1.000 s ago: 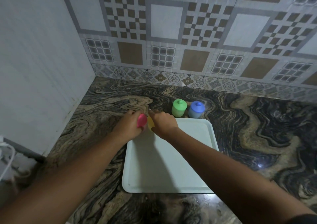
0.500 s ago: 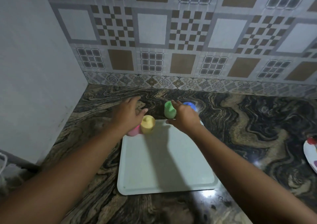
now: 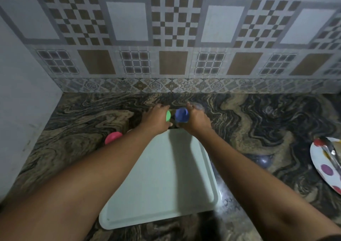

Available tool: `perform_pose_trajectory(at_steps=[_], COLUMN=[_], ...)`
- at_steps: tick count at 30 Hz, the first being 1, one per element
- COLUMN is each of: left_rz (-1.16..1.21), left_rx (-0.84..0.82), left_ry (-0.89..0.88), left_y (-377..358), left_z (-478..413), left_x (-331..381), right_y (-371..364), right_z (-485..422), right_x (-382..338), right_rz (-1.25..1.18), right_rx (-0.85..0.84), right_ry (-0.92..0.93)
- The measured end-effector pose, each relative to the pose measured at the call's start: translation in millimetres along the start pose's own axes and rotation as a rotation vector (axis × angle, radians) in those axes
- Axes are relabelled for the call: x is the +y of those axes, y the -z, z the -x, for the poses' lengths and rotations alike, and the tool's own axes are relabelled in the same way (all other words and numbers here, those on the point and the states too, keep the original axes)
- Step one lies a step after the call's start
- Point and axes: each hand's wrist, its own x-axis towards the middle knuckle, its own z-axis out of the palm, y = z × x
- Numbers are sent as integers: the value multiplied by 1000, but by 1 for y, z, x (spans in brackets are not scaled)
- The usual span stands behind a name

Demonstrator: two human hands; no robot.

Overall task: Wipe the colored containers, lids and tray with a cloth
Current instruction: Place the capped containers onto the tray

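Green container [image 3: 168, 116] clasped by left grip [image 3: 156, 119] | blue container [image 3: 181, 114] clasped by right grip [image 3: 196, 120] | both beyond tray [image 3: 166, 185] | no cloth visible, wiping seemingly unstarted

Both arms are bare along their whole visible length, down to the left hand [image 3: 156, 119] and the right hand [image 3: 196, 119]. A thin strip of dark sleeve [image 3: 332, 239] shows at the right arm's upper end; its fabric is too small to tell.

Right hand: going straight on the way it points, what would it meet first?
Gripping the blue container, the right hand points away over the countertop; likely the tiled wall first, though depth is unclear.
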Motion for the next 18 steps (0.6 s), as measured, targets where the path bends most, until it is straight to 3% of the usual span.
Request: perform_pose_trajectory(at_steps=[18], left_rz=[173], left_rx=[35], left_ry=[-78], left_y=[-5], left_z=[-7], left_x=[-15], right_y=[-21], right_z=[-14], right_x=[5], right_rz=[-160], right_rx=[65], right_ry=[-15])
